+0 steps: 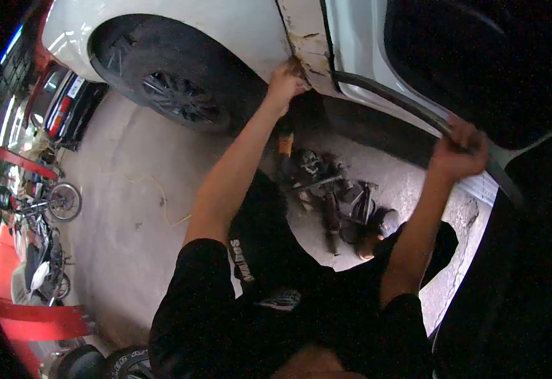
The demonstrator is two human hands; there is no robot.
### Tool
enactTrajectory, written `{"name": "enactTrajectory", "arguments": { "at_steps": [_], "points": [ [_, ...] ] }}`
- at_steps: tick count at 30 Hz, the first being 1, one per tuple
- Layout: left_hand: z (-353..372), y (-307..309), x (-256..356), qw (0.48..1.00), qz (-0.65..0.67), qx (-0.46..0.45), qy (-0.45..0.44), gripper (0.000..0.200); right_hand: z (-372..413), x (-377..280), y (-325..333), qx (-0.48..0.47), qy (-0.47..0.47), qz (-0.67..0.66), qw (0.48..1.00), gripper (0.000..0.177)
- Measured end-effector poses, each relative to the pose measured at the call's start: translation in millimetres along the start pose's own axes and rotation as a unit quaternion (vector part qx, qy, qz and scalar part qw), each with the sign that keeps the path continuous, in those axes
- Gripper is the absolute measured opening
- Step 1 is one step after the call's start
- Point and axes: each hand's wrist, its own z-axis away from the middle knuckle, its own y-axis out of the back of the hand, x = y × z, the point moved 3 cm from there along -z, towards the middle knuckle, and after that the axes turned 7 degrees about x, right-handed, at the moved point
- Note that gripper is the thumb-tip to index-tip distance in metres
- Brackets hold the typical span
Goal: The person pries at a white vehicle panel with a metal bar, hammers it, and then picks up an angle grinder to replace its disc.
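Note:
My left hand point(286, 83) is closed at the lower corner of the white car's fender point(238, 38), just behind the front wheel point(178, 95). Its fingertips are hidden, so what they grip cannot be made out. A long black rubber strip point(389, 95) runs along the lower door opening, in front of the white sill point(358, 91). Around this strip, further right, my right hand point(460, 151) has its fingers wrapped. Scraped, brownish patches mark the body pillar point(310, 47) above my left hand.
Dark metal parts and tools point(336, 196) lie in a heap on the concrete floor below the sill. A yellow cord point(162, 196) crosses the floor at left. Motorcycles point(48, 234), red lift arms point(42, 321), a loose tyre point(127, 363) and another car point(67, 107) stand along the left.

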Motion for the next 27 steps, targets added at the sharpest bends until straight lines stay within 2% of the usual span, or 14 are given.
{"name": "enactTrajectory", "arguments": {
  "at_steps": [3,5,7,8,11,13,15,16,18,21,22,23,25,27],
  "points": [
    [-0.7,-2.3,4.5,1.000,-0.008,-0.007,-0.006,0.056,-12.7,5.3,13.8,0.014,0.074,0.046,0.996,0.026],
    [3.6,-4.1,-3.4,1.000,-0.027,-0.006,-0.015,0.054,13.2,42.9,-0.8,0.169,0.110,0.197,0.959,0.027],
    [-19.6,6.4,-17.8,0.999,-0.005,0.051,0.007,0.025,7.9,44.0,-2.3,-0.002,0.057,0.066,0.996,0.028],
    [-14.8,7.0,-25.8,0.999,-0.005,0.051,0.020,0.025,12.4,41.9,1.8,-0.052,0.034,0.030,0.998,0.029],
    [-11.6,-5.3,-12.2,0.998,0.015,0.036,-0.039,0.023,1.7,25.1,-15.7,-0.054,-0.020,0.014,0.998,0.027],
    [-2.5,-7.9,-9.1,0.999,-0.003,0.040,-0.022,0.021,0.3,2.3,-5.4,0.070,0.056,0.046,0.995,0.027],
    [-7.8,-4.3,-8.6,0.999,-0.012,0.030,-0.022,0.020,3.3,5.0,-4.9,0.000,-0.004,-0.019,1.000,0.026],
    [-8.5,-2.7,-8.0,0.999,-0.019,0.020,-0.021,0.020,13.3,24.9,-3.4,0.059,0.086,0.145,0.984,0.025],
    [-5.7,-1.4,-15.7,0.998,-0.052,0.022,0.011,0.030,6.0,54.8,5.8,-0.037,0.001,-0.048,0.998,0.022],
    [-8.9,4.3,-16.6,0.997,-0.063,0.009,0.035,0.040,20.3,53.4,-18.8,-0.052,-0.018,0.048,0.997,0.015],
    [-12.8,-0.6,-15.7,0.999,-0.030,-0.006,0.018,0.041,16.3,49.9,-23.9,-0.131,0.002,0.024,0.991,0.019],
    [-9.6,-6.1,-13.6,1.000,-0.024,-0.011,0.015,0.041,15.7,39.2,-27.3,-0.136,0.008,0.027,0.990,0.019],
    [-4.3,-3.2,-7.9,0.999,0.014,0.032,0.011,0.026,18.7,21.9,-28.3,-0.017,0.031,0.055,0.998,0.023],
    [-12.1,3.6,-19.1,0.999,0.013,0.045,0.003,0.024,-6.4,10.3,-2.0,-0.053,0.001,-0.033,0.998,0.025]
  ]
}}
